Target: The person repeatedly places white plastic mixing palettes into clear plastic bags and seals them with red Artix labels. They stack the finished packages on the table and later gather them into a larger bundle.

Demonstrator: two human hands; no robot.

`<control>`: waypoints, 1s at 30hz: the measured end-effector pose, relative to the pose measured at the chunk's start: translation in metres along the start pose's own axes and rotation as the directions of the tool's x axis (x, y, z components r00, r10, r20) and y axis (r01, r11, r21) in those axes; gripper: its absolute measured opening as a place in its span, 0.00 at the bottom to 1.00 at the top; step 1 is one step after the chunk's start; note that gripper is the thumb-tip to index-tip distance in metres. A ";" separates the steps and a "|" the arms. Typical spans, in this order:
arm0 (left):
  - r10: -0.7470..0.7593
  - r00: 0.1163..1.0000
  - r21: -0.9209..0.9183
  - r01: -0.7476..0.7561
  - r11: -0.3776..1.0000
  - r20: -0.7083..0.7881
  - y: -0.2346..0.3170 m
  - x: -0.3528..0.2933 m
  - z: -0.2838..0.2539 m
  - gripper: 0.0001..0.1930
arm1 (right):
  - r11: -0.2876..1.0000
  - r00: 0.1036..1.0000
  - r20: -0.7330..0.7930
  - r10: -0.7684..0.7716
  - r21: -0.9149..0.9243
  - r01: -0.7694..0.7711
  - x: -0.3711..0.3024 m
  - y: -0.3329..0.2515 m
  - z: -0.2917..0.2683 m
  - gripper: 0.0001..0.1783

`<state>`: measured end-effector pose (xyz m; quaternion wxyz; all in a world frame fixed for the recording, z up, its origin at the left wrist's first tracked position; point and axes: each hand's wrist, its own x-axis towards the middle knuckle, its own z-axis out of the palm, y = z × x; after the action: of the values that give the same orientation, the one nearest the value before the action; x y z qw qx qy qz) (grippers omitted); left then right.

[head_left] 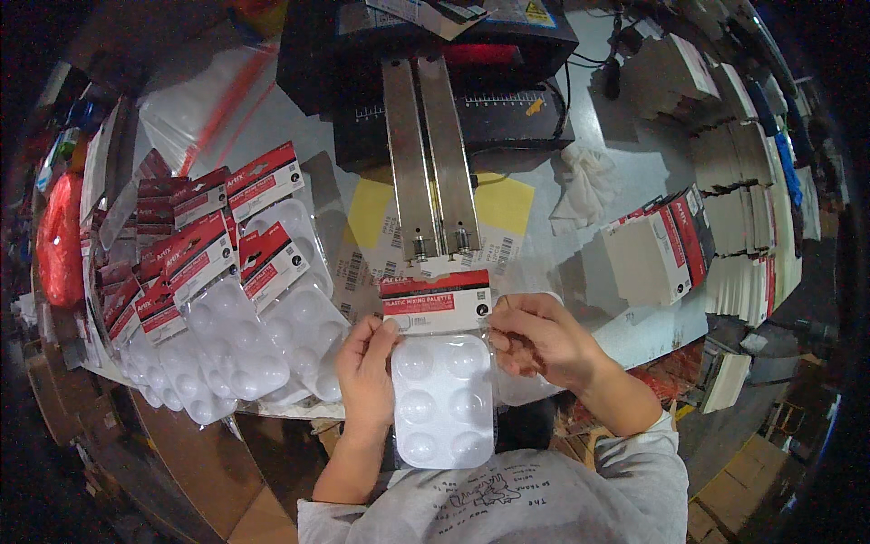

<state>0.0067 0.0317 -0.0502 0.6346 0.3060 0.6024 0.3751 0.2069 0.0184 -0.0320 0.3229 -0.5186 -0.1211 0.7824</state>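
Observation:
Between my two hands, at the table's front edge, is a white plastic paint palette [444,399] with rounded wells, in a clear bag. A red and white header card [439,306] sits across the bag's top. My left hand [365,367] is closed on the left edge, just below the card. At the right edge, my right hand [548,340] pinches the bag beside the card's lower corner. The card's top lies close below the ends of two metal bars [430,154] that reach out from a black machine [507,113].
Bagged palettes with header cards [204,299] lie heaped at the left. Stacks of folded cards [666,249] stand at the right, with more piles [739,208] behind. A crumpled white cloth [584,190] lies right of the machine. Label sheets [372,245] are under the bars.

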 end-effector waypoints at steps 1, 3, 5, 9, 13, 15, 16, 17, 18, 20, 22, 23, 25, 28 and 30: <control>-0.033 0.999 0.014 0.033 0.999 -0.014 0.003 0.003 0.000 0.10 | 0.999 0.999 0.037 0.020 0.029 -0.022 0.003 -0.001 0.001 0.09; -0.066 0.997 -0.002 0.066 0.998 -0.036 0.009 0.009 0.002 0.10 | 0.995 0.998 0.063 0.016 0.099 -0.022 0.008 -0.003 0.002 0.08; -0.057 0.998 -0.103 0.055 0.993 -0.012 0.014 0.013 0.005 0.10 | 0.982 0.998 0.027 -0.052 0.183 0.046 0.013 -0.005 0.004 0.08; 0.116 0.993 -0.292 -0.104 0.951 0.024 0.022 0.010 0.006 0.10 | 0.957 0.960 0.008 -0.281 0.076 0.280 0.012 -0.011 0.009 0.07; 0.249 0.968 0.114 -0.250 0.962 0.020 0.019 -0.004 0.002 0.10 | 0.957 0.966 0.050 -0.255 -0.129 0.259 -0.002 -0.013 0.011 0.06; 0.211 0.977 0.036 -0.212 0.977 0.037 0.013 -0.010 0.000 0.10 | 0.921 0.964 0.031 -0.264 -0.288 0.262 -0.009 -0.009 0.011 0.05; 0.166 0.984 -0.004 -0.166 0.986 0.058 0.009 -0.011 0.000 0.10 | 0.897 0.942 0.052 -0.331 -0.293 0.332 -0.010 -0.006 0.010 0.05; 0.212 0.975 0.004 -0.213 0.977 0.069 0.007 -0.011 0.000 0.11 | 0.877 0.931 0.054 -0.362 -0.320 0.359 -0.010 -0.004 0.010 0.05; 0.206 0.977 0.037 -0.208 0.977 0.048 0.004 -0.009 0.000 0.11 | 0.862 0.928 0.052 -0.369 -0.355 0.362 -0.009 -0.001 0.009 0.05; 0.191 0.981 0.074 -0.194 0.978 0.046 0.001 -0.002 0.000 0.12 | 0.883 0.923 0.020 -0.384 -0.283 0.374 0.000 0.002 0.007 0.05; 0.192 0.979 0.182 -0.201 0.963 0.064 -0.001 0.005 0.000 0.12 | 0.899 0.932 -0.009 -0.361 -0.270 0.345 0.006 0.004 0.005 0.05; 0.193 0.978 0.218 -0.206 0.954 0.081 -0.002 0.007 -0.001 0.12 | 0.896 0.936 -0.015 -0.351 -0.295 0.331 0.008 0.004 0.003 0.05; 0.251 0.966 0.285 -0.257 0.923 0.058 -0.004 0.006 -0.001 0.11 | 0.927 0.961 -0.019 -0.277 -0.267 0.262 0.009 0.003 0.000 0.05; 0.313 0.950 0.159 -0.311 0.937 0.016 -0.008 0.000 0.000 0.10 | 0.970 0.983 0.022 -0.183 -0.156 0.184 0.005 0.001 -0.003 0.06; 0.309 0.951 0.057 -0.308 0.950 -0.003 -0.009 -0.003 0.001 0.10 | 0.971 0.975 0.067 -0.213 -0.096 0.219 0.001 0.001 -0.002 0.06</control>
<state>0.0088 0.0243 -0.0563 0.5558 0.4117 0.5612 0.4547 0.2079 0.0180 -0.0345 0.3754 -0.4963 -0.2259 0.7495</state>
